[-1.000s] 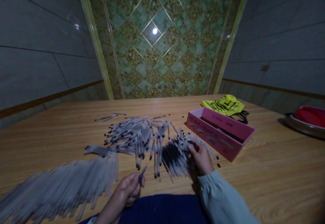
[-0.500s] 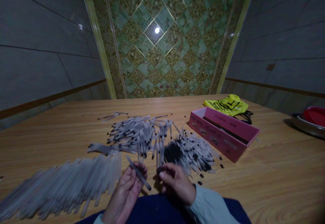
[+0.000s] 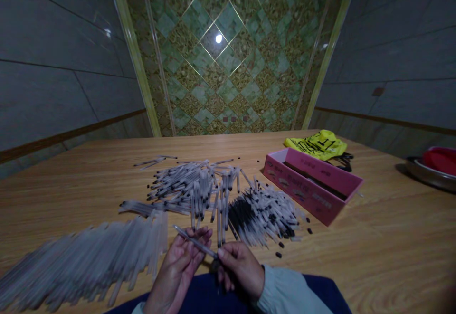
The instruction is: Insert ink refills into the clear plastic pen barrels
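A: Put the slim tube (image 3: 198, 244) at the dial's centre, twelve toward the tiled wall (image 3: 213, 83). What's leftmost?

B: At nine, a bank of clear tubes (image 3: 85, 261), side by side on the wooden table (image 3: 392, 252).

A: Then?

B: The left hand (image 3: 178, 266), palm up, the slim tube held slantwise across its fingers with the thumb against it.

A: Beyond that?

B: Around twelve, a loose heap of dark-tipped tubes (image 3: 181, 185).

A: And the right hand (image 3: 245, 267)?

B: At four, thumb pressed to the slim tube's near end in a narrow pinch. Something dark beneath its fingers is too blurred to name.

A: Further right?

B: At two, a pile of short pieces (image 3: 274, 209), black and pale, with small black bits (image 3: 281, 244) near three. Past the pile, an open pink box (image 3: 306, 190); behind that, a yellow bag (image 3: 318, 145).

A: Last?

B: A metal pan (image 3: 429, 175) with something red (image 3: 440, 162) in it, between two and three.
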`<move>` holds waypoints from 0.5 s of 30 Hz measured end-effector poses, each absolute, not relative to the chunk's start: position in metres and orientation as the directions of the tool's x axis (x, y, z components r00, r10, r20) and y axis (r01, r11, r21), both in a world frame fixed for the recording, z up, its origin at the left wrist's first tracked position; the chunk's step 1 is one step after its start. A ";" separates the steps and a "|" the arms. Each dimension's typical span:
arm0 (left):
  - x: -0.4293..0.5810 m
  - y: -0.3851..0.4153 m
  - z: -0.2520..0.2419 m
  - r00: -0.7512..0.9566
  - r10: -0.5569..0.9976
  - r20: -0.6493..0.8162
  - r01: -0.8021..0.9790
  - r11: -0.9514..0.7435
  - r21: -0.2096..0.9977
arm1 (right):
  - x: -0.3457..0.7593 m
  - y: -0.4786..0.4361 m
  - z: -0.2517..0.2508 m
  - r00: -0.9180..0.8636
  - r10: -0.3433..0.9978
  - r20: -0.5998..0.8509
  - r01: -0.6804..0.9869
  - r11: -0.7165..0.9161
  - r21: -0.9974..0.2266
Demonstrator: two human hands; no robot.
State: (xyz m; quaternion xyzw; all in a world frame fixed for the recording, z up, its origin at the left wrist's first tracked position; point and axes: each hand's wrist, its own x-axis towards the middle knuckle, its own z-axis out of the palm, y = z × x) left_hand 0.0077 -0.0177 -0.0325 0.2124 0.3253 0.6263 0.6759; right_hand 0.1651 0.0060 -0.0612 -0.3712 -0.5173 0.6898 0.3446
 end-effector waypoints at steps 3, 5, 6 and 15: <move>0.011 -0.016 -0.033 -0.040 0.978 -0.204 -0.694 0.119 0.710 | 0.164 0.007 -0.064 -0.439 0.884 -0.160 -0.083 -0.217 -0.973; 0.013 -0.015 -0.034 -0.070 0.972 -0.224 -0.689 0.115 0.715 | 0.164 0.007 -0.064 -0.402 0.905 -0.140 -0.060 -0.179 -0.982; 0.013 -0.015 -0.035 -0.079 0.970 -0.229 -0.689 0.113 0.716 | 0.164 0.006 -0.063 -0.379 0.916 -0.130 -0.042 -0.157 -0.987; 0.009 -0.016 -0.042 -0.097 0.968 -0.233 -0.696 0.102 0.711 | 0.163 0.001 -0.057 -0.319 0.944 -0.082 0.016 -0.081 -0.997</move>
